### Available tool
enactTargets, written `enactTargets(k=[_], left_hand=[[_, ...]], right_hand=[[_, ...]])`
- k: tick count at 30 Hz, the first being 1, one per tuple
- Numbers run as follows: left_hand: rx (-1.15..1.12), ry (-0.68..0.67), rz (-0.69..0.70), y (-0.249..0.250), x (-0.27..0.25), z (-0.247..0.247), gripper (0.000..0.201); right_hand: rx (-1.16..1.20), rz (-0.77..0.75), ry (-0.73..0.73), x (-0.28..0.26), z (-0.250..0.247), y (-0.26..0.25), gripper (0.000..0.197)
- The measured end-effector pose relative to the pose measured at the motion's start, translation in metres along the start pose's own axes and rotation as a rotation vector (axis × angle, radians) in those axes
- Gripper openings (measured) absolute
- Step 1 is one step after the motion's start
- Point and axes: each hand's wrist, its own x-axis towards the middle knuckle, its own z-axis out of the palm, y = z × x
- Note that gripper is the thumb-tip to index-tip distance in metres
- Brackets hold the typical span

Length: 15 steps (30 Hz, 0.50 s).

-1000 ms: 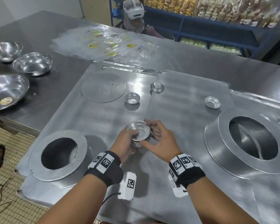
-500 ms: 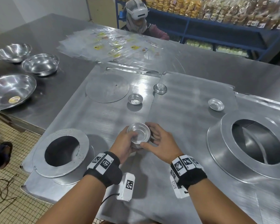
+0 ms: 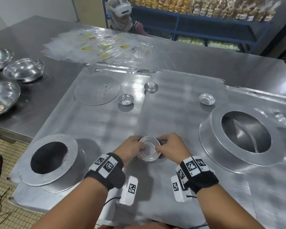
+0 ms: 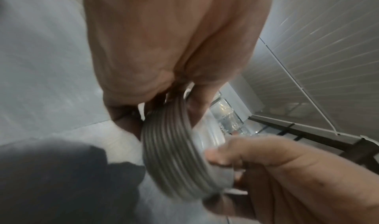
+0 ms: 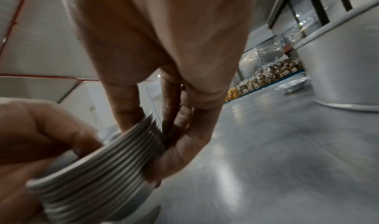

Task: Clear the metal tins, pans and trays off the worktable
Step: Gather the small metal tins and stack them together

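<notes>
I have both hands on a stack of nested small tins [image 3: 149, 150] close in front of me over the bench [image 3: 106, 126]. My left hand [image 3: 130, 148] curls its fingers [image 4: 131, 122] round the stack's left side, and my right hand [image 3: 170, 147] pinches the right rim with its fingers [image 5: 127, 104]. Two ring-shaped pans [image 3: 51, 160] [image 3: 244, 138] flank me. Farther out lie three loose small tins [image 3: 126, 99] [image 3: 151, 87] [image 3: 206, 99] and a flat round disc [image 3: 97, 90]. Steel bowls [image 3: 23, 69] stand far left.
</notes>
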Motion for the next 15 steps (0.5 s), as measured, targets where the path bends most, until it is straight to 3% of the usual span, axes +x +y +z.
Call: enactTargets(k=[4,15], left_hand=[[0.194,-0.075,-0.027,0.001,0.001,0.016,0.042],[0.551,-0.219,-0.062,-0.001,0.004,0.05,0.028]], right_hand=[[-0.089,0.073,0.0,-0.012,-0.012,0.02,0.012],[-0.161,0.226,-0.067,-0.036,-0.036,0.048,0.024]])
